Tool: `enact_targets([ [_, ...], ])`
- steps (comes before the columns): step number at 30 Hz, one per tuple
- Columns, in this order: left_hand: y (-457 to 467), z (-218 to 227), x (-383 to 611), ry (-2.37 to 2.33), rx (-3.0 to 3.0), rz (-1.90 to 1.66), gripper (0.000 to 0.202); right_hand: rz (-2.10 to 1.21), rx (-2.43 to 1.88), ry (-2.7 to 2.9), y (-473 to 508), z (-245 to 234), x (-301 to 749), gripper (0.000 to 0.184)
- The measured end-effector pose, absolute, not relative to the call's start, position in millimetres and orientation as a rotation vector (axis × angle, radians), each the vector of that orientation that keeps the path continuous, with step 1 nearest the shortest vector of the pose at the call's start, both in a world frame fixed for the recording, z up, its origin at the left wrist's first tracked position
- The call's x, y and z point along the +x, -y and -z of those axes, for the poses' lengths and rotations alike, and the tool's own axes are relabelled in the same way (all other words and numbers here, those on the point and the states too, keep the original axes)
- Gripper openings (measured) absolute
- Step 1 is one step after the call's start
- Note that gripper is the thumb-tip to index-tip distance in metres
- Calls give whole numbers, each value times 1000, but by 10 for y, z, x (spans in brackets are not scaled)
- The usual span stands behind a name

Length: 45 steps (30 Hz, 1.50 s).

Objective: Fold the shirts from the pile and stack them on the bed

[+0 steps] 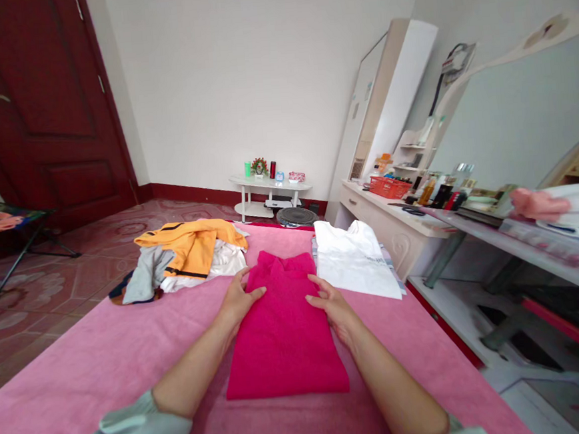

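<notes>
A bright magenta knitted garment lies folded into a long rectangle on the pink bed cover. My left hand rests on its left edge, fingers stretched flat, thumb pointing onto the fabric. My right hand lies on the right edge, fingers also spread and pressing down. Neither hand grips anything. A heap of unfolded clothes, orange, grey and white, sits beyond my left hand. A folded white garment lies on a small stack beyond my right hand.
To the right of the bed stands a dressing table with a red basket and bottles, under a large mirror. A small white table stands against the far wall. A dark red door and a folding chair are at the left.
</notes>
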<state>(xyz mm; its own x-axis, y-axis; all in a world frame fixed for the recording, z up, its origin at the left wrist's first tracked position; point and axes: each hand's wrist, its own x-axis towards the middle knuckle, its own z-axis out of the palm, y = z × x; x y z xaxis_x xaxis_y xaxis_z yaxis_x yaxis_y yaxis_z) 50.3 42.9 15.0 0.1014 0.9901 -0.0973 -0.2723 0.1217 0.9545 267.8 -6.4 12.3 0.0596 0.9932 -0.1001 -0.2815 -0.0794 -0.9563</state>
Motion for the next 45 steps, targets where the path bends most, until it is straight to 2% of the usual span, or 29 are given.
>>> enact_targets([
  [5, -532, -395, 611, -885, 920, -1176, 86, -1369, -1072, 897, -163, -246, 2631, 61],
  [13, -592, -515, 653, -593, 994, -1226, 76, -1170, -851, 911, -198, -417, 2597, 60],
  [17, -822, -414, 692, -799, 1454, -1347, 60, -1041, -921, 1076, -281, -431, 2631, 62],
  [21, -896, -250, 793, -1207, 2157, -1401, 53, -606, -1231, 1477, -349, -224, 2655, 61],
  [24, -802, -220, 881, -1174, 2467, -1289, 48, -218, -1394, 1717, -319, -122, 2609, 69],
  [27, -694, -259, 920, -1073, 2578, -1255, 42, -69, -1431, 1868, -250, -135, 2533, 71],
  [32, -607, -296, 874, -1068, 2641, -1276, 23, 97, -1460, 1911, -157, -250, 2451, 44],
  [36, -571, -292, 853, -1140, 2680, -1247, 18, 244, -1393, 1968, -125, -309, 2433, 19],
  [41, -557, -289, 862, -1247, 2705, -1182, 15, 263, -1306, 1983, -127, -288, 2436, 16],
  [45, -578, -255, 854, -1311, 2694, -1142, 22, 246, -1269, 1983, -133, -255, 2436, 18],
])
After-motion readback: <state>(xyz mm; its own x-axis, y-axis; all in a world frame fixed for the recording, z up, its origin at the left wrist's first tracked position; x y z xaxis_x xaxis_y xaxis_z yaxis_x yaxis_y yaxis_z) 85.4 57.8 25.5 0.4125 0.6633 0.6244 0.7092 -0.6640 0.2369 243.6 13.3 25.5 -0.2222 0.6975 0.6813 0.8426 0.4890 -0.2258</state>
